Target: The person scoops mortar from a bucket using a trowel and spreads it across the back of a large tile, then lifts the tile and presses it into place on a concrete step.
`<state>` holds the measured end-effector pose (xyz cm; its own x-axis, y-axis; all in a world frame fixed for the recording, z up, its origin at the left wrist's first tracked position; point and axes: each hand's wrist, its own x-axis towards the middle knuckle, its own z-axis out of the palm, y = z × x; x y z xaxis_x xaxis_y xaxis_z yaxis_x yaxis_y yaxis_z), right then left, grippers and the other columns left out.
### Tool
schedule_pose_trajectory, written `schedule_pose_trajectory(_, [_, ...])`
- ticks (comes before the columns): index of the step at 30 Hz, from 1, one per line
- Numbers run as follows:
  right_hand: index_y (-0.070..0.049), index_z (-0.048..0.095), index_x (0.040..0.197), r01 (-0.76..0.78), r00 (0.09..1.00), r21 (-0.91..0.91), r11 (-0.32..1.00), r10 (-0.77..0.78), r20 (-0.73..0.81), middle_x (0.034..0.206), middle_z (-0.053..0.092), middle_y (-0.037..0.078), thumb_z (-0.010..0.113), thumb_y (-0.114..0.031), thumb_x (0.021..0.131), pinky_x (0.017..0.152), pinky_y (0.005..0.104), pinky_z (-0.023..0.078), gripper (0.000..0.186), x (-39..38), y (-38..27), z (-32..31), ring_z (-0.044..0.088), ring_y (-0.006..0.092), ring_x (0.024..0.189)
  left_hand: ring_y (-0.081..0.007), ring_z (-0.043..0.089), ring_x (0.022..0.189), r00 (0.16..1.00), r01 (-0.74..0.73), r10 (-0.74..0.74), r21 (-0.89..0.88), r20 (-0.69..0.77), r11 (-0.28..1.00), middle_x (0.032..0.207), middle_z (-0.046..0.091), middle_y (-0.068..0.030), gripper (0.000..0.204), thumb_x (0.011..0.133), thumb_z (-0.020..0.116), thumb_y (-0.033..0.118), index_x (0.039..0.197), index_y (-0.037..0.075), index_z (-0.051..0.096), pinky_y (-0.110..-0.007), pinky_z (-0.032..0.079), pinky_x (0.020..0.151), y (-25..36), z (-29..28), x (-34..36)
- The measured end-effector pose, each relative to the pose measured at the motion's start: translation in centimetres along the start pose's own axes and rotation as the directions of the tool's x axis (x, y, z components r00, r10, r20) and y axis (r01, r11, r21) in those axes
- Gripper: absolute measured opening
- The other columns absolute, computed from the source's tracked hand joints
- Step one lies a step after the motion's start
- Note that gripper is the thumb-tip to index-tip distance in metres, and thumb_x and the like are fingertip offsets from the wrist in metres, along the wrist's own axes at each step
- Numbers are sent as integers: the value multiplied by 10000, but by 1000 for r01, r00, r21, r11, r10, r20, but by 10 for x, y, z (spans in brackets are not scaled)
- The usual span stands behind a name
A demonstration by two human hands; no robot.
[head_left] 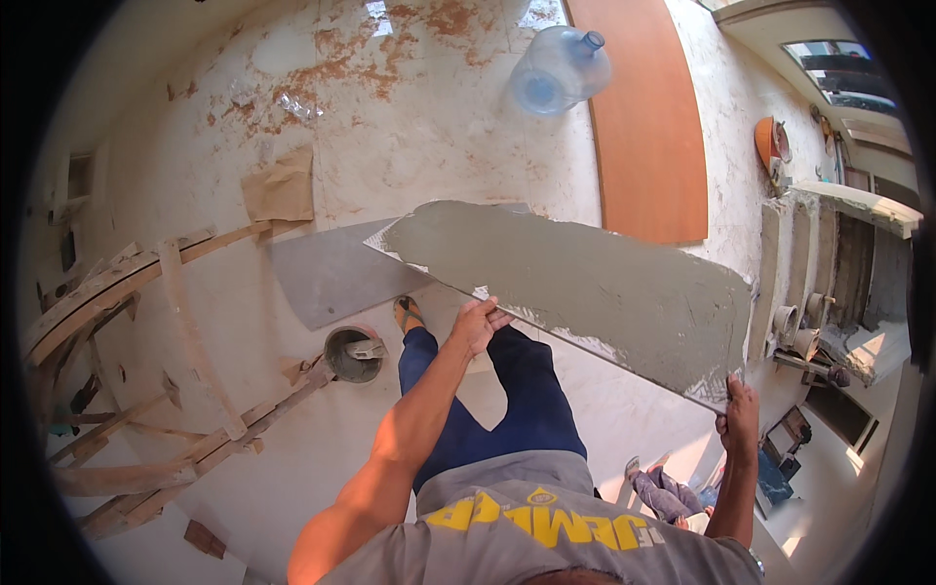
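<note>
Pale, dirty floor (439, 161) under a two-handed hold

Red-brown dirt (336, 73) is streaking the floor's far part. The person is holding a coated slab (575, 288) above it, in front of the legs. Grey, damp-looking mortar (546, 253) is covering most of the top, with pale scraped patches showing at the left tip and by the right corner.

Left hand (477, 328) is closing on the near edge, toward the slab's left end, fingers bent around the rim. Right hand (739, 409) is gripping the near right corner, thumb uppermost; how far its fingers are reaching underneath, cannot tell.

Judgement: the far side is hanging unsupported, so keeping both wrists firm and the coated face from tipping should matter most. Thumbs are best staying at the rim, clear of the mortar.

Around: a grey sheet (317, 278) is lying beyond the left foot, a bucket (338, 370) sitting nearby. Wooden framing (185, 322) is crowding the left. A water jug (561, 73) is overlapping an orange-brown board (648, 146) in view. Steps (795, 239) are rising at right; another person's legs (668, 492) are showing low right.
</note>
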<state>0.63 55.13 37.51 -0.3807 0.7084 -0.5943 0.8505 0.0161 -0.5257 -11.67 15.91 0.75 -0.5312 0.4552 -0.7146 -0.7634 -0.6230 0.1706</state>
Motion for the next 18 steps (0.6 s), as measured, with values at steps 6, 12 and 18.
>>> schedule_pose_trajectory(6, [-75,508,920,112,992,75,991,-116,46,662,518,10,555,-275,1052,304,245,381,244,-75,-78,49,495,95,390,-322,688,1147,998,-55,55,-100,-7,993,1213,679,-184,231,1049,537,80,1234,-57,553,-479,577,1042,45,-28,-16])
schedule_pose_trajectory(12, [25,535,1026,217,958,216,952,-251,142,747,615,95,553,-245,1036,348,255,455,271,-150,-137,79,585,142,451,-303,690,1148,995,-59,70,-159,65,986,1240,668,-176,218,1052,561,91,1233,-30,561,-437,583,1048,69,-49,-27])
schedule_pose_trajectory(18, [88,590,1017,397,880,150,905,-422,219,776,664,113,525,-240,1028,370,242,485,334,-191,-196,113,609,127,473,-319,685,1149,983,-182,171,-209,-69,961,1252,655,-192,235,1078,496,82,1279,-34,532,-453,591,1047,76,-44,-33])
